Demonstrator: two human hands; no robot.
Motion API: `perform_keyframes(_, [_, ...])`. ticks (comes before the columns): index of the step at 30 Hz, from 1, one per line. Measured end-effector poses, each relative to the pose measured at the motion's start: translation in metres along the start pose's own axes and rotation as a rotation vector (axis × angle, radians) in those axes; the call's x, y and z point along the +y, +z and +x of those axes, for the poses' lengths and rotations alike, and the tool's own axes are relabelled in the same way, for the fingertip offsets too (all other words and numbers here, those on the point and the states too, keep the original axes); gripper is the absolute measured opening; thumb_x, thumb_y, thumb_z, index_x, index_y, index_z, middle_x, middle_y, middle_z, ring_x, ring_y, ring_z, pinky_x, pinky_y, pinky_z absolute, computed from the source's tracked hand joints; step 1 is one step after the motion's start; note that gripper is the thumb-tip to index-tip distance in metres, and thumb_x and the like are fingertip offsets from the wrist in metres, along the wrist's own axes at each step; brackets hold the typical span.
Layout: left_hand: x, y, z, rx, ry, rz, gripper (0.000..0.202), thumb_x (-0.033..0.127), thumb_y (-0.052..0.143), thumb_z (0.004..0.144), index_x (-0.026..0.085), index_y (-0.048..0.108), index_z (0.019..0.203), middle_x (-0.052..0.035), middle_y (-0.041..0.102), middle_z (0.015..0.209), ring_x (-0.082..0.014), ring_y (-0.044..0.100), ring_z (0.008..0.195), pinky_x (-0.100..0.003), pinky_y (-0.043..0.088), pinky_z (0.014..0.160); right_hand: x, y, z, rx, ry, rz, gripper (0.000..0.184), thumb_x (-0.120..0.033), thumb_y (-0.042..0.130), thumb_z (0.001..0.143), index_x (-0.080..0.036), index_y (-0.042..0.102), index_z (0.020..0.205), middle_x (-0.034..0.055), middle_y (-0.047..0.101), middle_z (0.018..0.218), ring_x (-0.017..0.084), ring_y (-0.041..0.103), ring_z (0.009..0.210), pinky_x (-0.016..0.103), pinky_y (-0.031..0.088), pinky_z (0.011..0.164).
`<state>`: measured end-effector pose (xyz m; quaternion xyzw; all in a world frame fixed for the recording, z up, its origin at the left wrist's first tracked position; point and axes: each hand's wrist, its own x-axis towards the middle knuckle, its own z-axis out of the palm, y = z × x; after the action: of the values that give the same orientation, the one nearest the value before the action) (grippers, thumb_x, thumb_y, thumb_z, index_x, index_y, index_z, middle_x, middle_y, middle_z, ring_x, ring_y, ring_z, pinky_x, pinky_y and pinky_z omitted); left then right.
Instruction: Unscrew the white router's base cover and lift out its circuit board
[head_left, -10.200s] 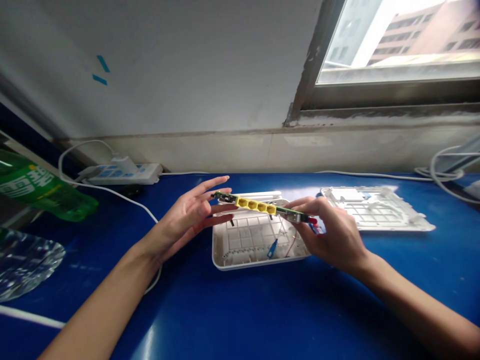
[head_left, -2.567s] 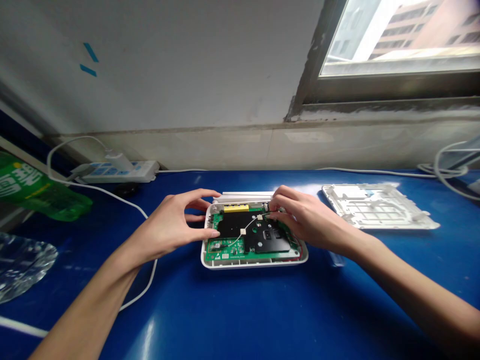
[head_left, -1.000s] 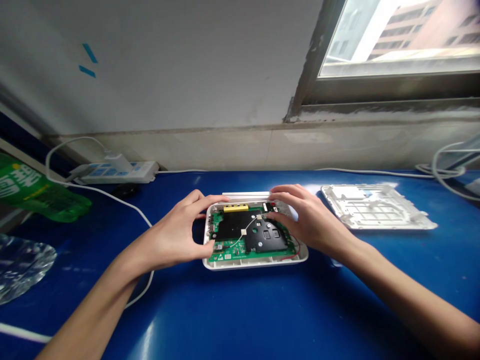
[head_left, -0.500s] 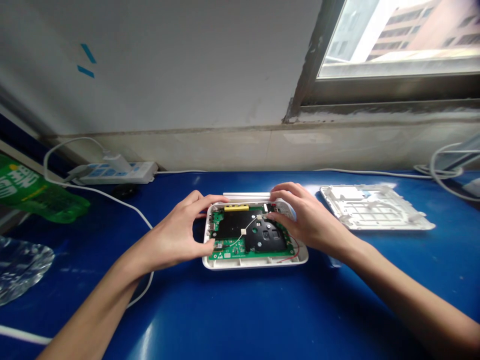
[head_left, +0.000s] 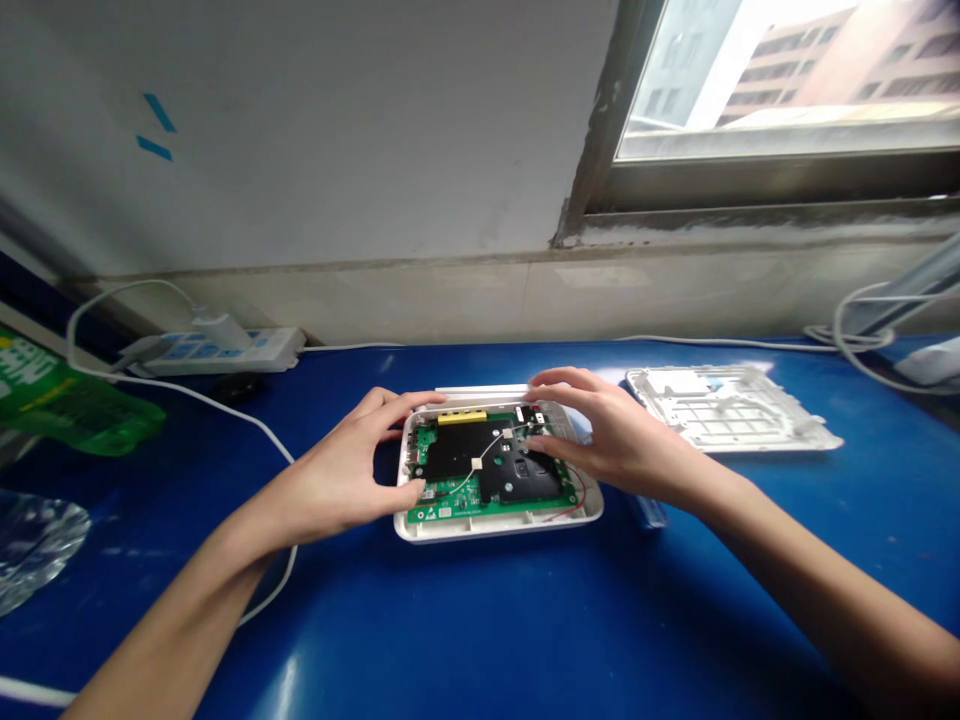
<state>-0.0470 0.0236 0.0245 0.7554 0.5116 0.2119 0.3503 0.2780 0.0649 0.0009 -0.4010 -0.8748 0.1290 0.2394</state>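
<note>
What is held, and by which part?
The case, by its left end, in the left grip. Whether the right grip, at its right rear, holds it cannot be told.

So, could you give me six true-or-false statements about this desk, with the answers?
1. The circuit board lies inside a white case. True.
2. Its yellow strip runs along the near edge. False: the yellow strip runs along the far edge.
3. The left hand is at the case's left end. True.
4. The right hand holds the green bottle. False: the right hand is at the case's right end.
5. The power strip has nothing plugged in. False: it holds a white plug.
6. A second white shell lies right of the case. True.
</note>
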Motion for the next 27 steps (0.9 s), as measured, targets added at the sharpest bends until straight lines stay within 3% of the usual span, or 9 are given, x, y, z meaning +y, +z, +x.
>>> perform_keyframes(4, [0.003,0.002,-0.001,-0.027,-0.011,-0.005,0.084,0.037,0.088,0.079,0.041,0.050,0.153,-0.0036,0.047,0.151,-0.0296,0.060,0.138,-0.045,0.049,0.121,-0.004,-0.009,-0.006,-0.085,0.032,0.008,0.046,-0.049,0.073,0.096,-0.029,0.066,0.137,0.0117,0.059,0.148,0.031,0.061,0.134,0.050,0.054,0.111])
perform_keyframes(10, [0.010,0.004,0.001,-0.040,-0.001,0.094,0.083,0.037,0.092,0.074,0.037,0.056,0.149,-0.0037,0.050,0.150,-0.0311,0.054,0.141,-0.044,0.045,0.123,-0.006,-0.011,-0.011,-0.125,0.058,0.036,0.069,-0.063,0.078,0.087,-0.031,0.061,0.147,0.0121,0.054,0.156,0.033,0.058,0.138,0.051,0.054,0.112])
perform_keyframes(15, [0.011,0.007,0.004,-0.011,-0.001,0.101,0.079,0.035,0.091,0.075,0.037,0.059,0.147,-0.0036,0.055,0.144,-0.0306,0.059,0.135,-0.044,0.046,0.120,-0.004,-0.003,-0.011,-0.063,0.071,0.068,0.061,-0.056,0.078,0.089,-0.029,0.064,0.142,0.0132,0.055,0.153,0.033,0.058,0.139,0.051,0.051,0.115])
perform_keyframes(21, [0.011,0.011,0.004,-0.010,-0.007,0.095,0.081,0.033,0.088,0.076,0.035,0.055,0.151,-0.0046,0.053,0.150,-0.0313,0.055,0.141,-0.044,0.043,0.123,-0.006,0.002,-0.009,-0.052,0.084,0.073,0.061,-0.051,0.084,0.086,-0.027,0.067,0.139,0.0148,0.057,0.150,0.034,0.061,0.135,0.052,0.053,0.113])
perform_keyframes(24, [0.011,0.010,0.003,-0.015,-0.002,0.120,0.082,0.033,0.087,0.078,0.035,0.052,0.153,-0.0044,0.052,0.151,-0.0303,0.055,0.141,-0.043,0.042,0.124,-0.008,-0.003,-0.007,-0.063,0.055,0.033,0.063,-0.052,0.082,0.087,-0.029,0.064,0.143,0.0138,0.057,0.152,0.034,0.058,0.138,0.053,0.053,0.112])
perform_keyframes(27, [0.012,0.005,0.001,-0.010,-0.001,0.201,0.084,0.038,0.088,0.078,0.036,0.051,0.154,-0.0051,0.051,0.152,-0.0311,0.056,0.140,-0.045,0.045,0.123,-0.009,-0.019,-0.006,-0.027,0.016,0.025,0.054,-0.056,0.074,0.093,-0.030,0.066,0.140,0.0112,0.064,0.147,0.032,0.060,0.136,0.051,0.054,0.111])
